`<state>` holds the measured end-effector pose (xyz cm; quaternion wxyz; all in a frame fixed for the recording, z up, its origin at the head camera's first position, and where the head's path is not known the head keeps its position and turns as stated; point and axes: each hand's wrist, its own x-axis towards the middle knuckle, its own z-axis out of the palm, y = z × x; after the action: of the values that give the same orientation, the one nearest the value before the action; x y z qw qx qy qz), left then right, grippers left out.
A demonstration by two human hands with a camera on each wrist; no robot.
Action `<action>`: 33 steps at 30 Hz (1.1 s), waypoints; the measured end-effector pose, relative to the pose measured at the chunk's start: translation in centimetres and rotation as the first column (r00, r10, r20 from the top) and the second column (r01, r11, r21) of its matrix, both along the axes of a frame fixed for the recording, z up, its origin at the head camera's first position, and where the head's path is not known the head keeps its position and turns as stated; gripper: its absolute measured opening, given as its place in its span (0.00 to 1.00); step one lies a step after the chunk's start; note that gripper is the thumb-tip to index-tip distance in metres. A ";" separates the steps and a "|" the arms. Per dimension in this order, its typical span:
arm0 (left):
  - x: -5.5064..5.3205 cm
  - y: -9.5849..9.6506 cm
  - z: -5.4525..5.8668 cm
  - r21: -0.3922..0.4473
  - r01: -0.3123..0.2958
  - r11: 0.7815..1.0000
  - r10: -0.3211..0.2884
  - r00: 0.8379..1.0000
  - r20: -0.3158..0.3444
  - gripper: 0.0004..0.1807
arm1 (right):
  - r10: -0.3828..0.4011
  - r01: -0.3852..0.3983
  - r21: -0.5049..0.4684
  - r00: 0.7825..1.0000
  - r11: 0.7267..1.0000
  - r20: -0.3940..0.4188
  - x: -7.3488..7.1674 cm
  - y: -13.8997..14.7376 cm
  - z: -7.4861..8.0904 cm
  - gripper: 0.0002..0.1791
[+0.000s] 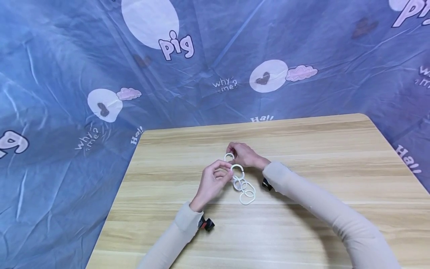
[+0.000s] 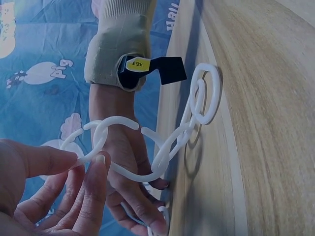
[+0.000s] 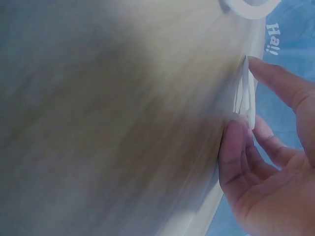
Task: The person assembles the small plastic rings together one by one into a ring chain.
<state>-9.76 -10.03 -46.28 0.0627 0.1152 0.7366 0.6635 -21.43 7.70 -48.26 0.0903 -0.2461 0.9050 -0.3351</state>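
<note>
My left hand (image 1: 212,180) pinches a white plastic C-shaped link (image 1: 242,172) between thumb and fingertips, above the table. From it hangs a short chain (image 2: 172,147) of several white links, its last oval link (image 2: 215,93) down by the tabletop. Just beyond, my right hand (image 1: 244,155) holds a separate white link (image 3: 252,105) low over the wood, thumb at one end and fingertips at the other. That link shows edge-on in the right wrist view. In the left wrist view, the right hand (image 2: 130,182) appears behind the chain.
Both hands are over a light wood-grain table (image 1: 174,157) with rounded far corners. Behind it hangs a blue printed cloth (image 1: 208,59). Black wrist devices sit at the left cuff (image 1: 206,224) and the right cuff (image 1: 267,184).
</note>
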 end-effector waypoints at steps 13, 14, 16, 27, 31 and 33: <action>0.2 0.1 0.1 0.001 -0.014 1.000 0.014 1.000 -0.002 0.11 | -0.045 0.053 -0.113 0.997 0.992 0.070 0.5 1.0 0.2 0.12; 0.2 0.2 0.1 0.002 -0.016 1.000 0.016 1.000 0.001 0.11 | -0.047 0.056 -0.121 0.996 0.991 0.075 0.5 1.1 0.1 0.11; 0.1 0.2 0.1 0.001 -0.015 1.000 0.015 1.000 0.001 0.11 | -0.051 0.063 -0.140 0.995 0.988 0.092 0.6 1.3 0.1 0.10; 0.0 0.6 -0.1 0.014 0.000 1.000 0.000 1.000 -0.001 0.12 | -0.110 0.146 -0.222 0.980 0.964 0.167 1.4 3.4 -0.3 0.10; 0.0 0.7 -0.1 0.010 -0.003 1.000 0.003 1.000 -0.009 0.12 | -0.127 0.167 -0.230 0.975 0.959 0.180 1.7 4.1 -0.3 0.10; 0.0 0.7 -0.1 0.003 -0.006 1.000 0.007 1.000 -0.013 0.12 | -0.132 0.174 -0.235 0.974 0.956 0.186 1.8 4.5 -0.1 0.11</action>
<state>-9.78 -9.36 -46.41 0.0555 0.1174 0.7363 0.6641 -19.66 12.24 -48.40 0.1086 -0.1552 0.8610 -0.4720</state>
